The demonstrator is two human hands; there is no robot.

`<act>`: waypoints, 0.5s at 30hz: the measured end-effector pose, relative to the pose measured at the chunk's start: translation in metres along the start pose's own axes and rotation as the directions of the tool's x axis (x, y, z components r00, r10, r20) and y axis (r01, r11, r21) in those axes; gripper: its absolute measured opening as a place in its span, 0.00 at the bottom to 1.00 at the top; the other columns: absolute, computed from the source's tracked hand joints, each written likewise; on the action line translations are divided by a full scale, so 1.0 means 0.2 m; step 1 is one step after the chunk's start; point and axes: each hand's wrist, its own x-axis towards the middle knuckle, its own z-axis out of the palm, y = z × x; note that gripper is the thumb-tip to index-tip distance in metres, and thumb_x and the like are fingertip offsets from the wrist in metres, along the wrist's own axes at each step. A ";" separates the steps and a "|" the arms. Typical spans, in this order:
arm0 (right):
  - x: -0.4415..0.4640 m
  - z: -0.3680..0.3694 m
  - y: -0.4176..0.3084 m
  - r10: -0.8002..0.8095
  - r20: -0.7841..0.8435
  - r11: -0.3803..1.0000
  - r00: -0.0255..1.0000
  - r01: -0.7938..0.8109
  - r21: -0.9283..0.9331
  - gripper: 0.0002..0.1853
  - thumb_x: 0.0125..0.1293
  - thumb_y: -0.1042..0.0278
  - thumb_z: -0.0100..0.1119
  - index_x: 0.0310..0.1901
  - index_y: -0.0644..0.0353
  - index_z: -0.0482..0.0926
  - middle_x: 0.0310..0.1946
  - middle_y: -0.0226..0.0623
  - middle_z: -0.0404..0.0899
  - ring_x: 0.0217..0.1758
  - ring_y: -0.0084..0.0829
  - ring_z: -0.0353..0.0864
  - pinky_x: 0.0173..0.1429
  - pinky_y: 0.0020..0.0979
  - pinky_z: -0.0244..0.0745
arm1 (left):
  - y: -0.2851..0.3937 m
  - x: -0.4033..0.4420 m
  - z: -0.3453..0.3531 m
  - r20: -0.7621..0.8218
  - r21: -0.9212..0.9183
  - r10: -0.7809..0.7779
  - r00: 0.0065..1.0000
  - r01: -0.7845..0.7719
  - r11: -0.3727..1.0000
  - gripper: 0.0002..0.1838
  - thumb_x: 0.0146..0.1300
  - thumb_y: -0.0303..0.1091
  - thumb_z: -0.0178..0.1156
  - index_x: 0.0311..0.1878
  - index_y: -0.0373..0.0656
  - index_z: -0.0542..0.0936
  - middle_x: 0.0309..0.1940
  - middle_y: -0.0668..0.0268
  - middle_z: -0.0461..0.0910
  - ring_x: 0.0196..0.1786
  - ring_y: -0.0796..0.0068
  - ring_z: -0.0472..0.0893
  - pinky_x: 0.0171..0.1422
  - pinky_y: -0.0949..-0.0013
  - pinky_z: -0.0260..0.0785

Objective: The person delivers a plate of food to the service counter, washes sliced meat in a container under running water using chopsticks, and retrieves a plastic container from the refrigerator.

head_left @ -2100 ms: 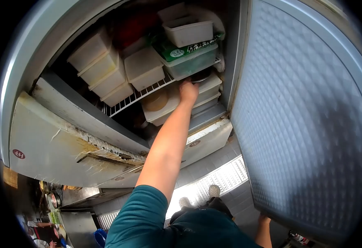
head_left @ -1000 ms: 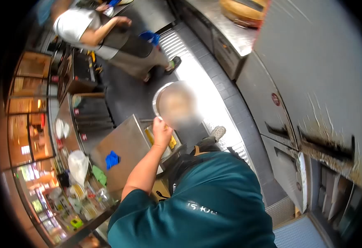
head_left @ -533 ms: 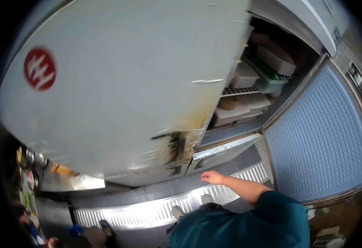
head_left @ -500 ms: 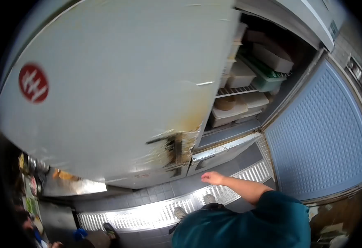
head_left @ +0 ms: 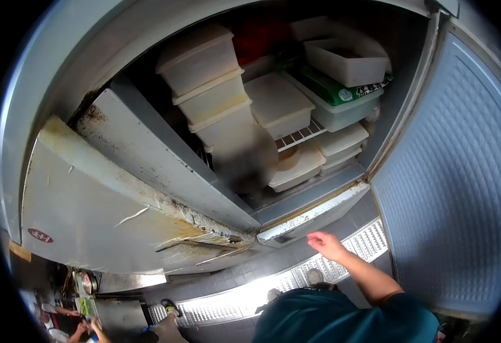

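My right hand (head_left: 327, 247) hangs low in front of the open refrigerator, its fingers curled in and nothing visible in them. It touches nothing and is nearest the cabinet's white lower sill (head_left: 313, 212). Inside, a stack of white lidded tubs (head_left: 204, 63) rises on the left. Beside it, a white lidded box (head_left: 282, 106) rests on a wire shelf (head_left: 302, 136). A green printed bag (head_left: 333, 91) and an open white bin (head_left: 347, 63) lie over a pale green container (head_left: 350, 114). Below are more lidded boxes (head_left: 299, 171). My left hand is out of view.
The blue quilted inner door (head_left: 450, 188) stands wide on the right. A worn door with a red sticker (head_left: 40, 235) is on the left. A metal floor grating (head_left: 262, 294) runs below. Another person's hands (head_left: 82, 328) are near green vegetables (head_left: 84, 306) at lower left.
My view has shifted rightward and nearer to the opening, so the left tub stack now shows. The stickered door appears smaller and at a sharper angle. My right hand stays low, without contact.
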 end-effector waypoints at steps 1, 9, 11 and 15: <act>0.00 -0.03 -0.01 -0.019 -0.022 1.000 1.000 0.020 0.017 0.19 0.72 0.63 0.66 0.60 0.63 0.81 0.50 0.41 0.87 0.51 0.29 0.86 0.57 0.31 0.81 | 0.05 0.03 0.01 -0.008 -0.002 0.189 0.982 -0.189 0.982 0.32 0.72 0.40 0.64 0.75 0.41 0.69 0.67 0.55 0.74 0.71 0.52 0.70 0.77 0.62 0.63; 0.02 -0.20 -0.29 -0.312 -0.158 0.950 0.937 0.313 -0.020 0.16 0.70 0.66 0.66 0.56 0.64 0.83 0.48 0.45 0.87 0.48 0.36 0.88 0.53 0.34 0.82 | 2.62 -0.42 -0.08 -0.064 0.297 0.987 -0.150 -0.947 -0.125 0.22 0.55 0.19 0.65 0.57 0.31 0.81 0.50 0.48 0.84 0.45 0.51 0.84 0.50 0.58 0.80; 0.03 -0.24 -0.33 -0.362 -0.188 0.931 0.913 0.366 -0.016 0.16 0.70 0.67 0.66 0.55 0.65 0.83 0.48 0.46 0.86 0.48 0.37 0.88 0.52 0.34 0.81 | 2.98 -0.52 -0.10 -0.150 0.339 0.936 -0.318 -0.906 -0.254 0.20 0.55 0.18 0.66 0.53 0.26 0.81 0.49 0.45 0.83 0.48 0.48 0.85 0.54 0.57 0.81; -0.01 -0.30 -0.33 -0.314 -0.257 0.936 0.914 0.344 0.082 0.14 0.70 0.70 0.65 0.55 0.65 0.83 0.46 0.44 0.86 0.49 0.34 0.87 0.52 0.31 0.81 | 3.47 -0.63 -0.13 -0.210 0.433 0.922 -0.326 -0.876 -0.211 0.17 0.61 0.19 0.65 0.54 0.29 0.81 0.49 0.47 0.84 0.51 0.47 0.84 0.58 0.55 0.78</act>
